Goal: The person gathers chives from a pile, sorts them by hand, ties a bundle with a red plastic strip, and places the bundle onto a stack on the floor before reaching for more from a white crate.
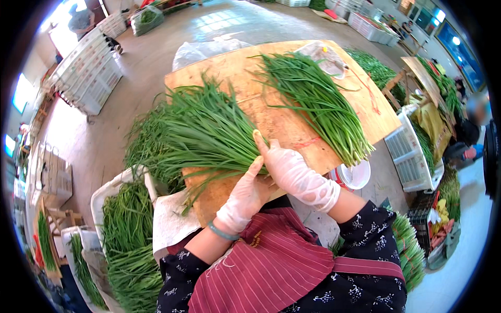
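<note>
Both my hands wear thin whitish gloves and meet at the near end of a bunch of garlic chives [209, 130]. My left hand [242, 198] is closed on the stalks from below, its thumb pointing up. From the right, my right hand [292, 169] grips the same end, thumb and fingers round the stalks; their cut ends are hidden by my hands. The leaves fan out to the far left over the wooden board [250, 96]. A second pile of garlic chives [318, 107] lies to the right, its pale ends toward me.
A white crate of chives [130, 229] stands at my left, a white bucket [357, 176] beyond the board's right edge. Bundled chives [409, 250] sit by my right elbow. A clear plastic bag [323, 57] lies on the board's far corner. Stacked white crates [88, 73] stand far left.
</note>
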`<state>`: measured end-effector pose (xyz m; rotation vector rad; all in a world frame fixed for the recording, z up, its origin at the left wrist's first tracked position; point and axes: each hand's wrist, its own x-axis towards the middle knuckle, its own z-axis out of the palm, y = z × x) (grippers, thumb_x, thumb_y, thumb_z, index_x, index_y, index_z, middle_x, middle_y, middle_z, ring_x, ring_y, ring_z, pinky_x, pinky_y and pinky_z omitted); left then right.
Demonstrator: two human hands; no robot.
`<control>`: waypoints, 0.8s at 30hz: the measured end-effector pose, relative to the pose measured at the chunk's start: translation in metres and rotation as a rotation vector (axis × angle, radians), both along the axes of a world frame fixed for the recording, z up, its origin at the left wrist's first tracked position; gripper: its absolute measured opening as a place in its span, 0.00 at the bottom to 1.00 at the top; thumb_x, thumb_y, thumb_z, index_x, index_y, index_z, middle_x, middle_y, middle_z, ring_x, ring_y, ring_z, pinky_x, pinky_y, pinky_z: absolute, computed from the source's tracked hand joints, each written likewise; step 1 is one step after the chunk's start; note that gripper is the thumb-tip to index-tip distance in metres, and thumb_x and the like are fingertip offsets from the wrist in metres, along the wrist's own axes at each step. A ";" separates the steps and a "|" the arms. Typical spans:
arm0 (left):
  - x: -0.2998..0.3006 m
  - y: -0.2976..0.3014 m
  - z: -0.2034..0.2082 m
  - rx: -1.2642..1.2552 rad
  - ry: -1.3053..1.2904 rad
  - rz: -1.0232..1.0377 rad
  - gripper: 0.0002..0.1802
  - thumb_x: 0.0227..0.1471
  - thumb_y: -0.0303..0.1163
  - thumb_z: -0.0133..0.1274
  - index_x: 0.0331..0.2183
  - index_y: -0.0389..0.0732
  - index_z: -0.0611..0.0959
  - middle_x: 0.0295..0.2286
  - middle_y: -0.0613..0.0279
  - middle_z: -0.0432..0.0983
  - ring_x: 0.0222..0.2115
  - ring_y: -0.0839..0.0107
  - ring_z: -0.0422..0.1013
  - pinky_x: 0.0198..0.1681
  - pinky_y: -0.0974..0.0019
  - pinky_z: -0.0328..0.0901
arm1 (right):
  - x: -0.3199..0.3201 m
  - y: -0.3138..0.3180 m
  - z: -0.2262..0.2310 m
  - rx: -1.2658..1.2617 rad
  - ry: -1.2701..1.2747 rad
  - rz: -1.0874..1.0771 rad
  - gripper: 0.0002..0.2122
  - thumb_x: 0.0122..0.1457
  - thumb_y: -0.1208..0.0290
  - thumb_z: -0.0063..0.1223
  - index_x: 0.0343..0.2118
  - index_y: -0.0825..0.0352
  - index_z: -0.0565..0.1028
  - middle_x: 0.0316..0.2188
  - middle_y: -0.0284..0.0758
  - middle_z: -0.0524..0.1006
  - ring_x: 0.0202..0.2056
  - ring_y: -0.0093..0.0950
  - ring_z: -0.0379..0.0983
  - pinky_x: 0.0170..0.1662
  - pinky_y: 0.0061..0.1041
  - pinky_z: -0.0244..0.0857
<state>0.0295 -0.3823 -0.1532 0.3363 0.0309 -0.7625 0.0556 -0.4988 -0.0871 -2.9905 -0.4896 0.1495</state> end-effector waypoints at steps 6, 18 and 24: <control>-0.002 0.003 0.009 -0.119 0.107 0.241 0.31 0.51 0.47 0.47 0.54 0.45 0.61 0.51 0.62 0.60 0.51 0.63 0.56 0.58 0.58 0.47 | -0.018 0.004 -0.009 0.047 0.055 -0.012 0.41 0.43 0.77 0.52 0.59 0.67 0.42 0.38 0.54 0.67 0.26 0.45 0.73 0.26 0.35 0.68; 0.012 0.031 -0.014 0.055 0.188 0.192 0.26 0.51 0.46 0.46 0.49 0.42 0.67 0.47 0.58 0.64 0.49 0.59 0.59 0.54 0.50 0.49 | -0.020 -0.032 -0.019 1.362 1.205 -0.261 0.10 0.45 0.73 0.60 0.30 0.69 0.73 0.22 0.33 0.73 0.19 0.22 0.69 0.23 0.19 0.63; 0.001 0.034 0.007 0.085 0.057 0.166 0.31 0.52 0.53 0.43 0.52 0.44 0.64 0.49 0.60 0.63 0.49 0.60 0.59 0.53 0.49 0.51 | -0.040 -0.023 -0.030 1.659 1.316 -0.311 0.12 0.50 0.72 0.54 0.36 0.74 0.70 0.23 0.35 0.71 0.24 0.23 0.68 0.25 0.18 0.63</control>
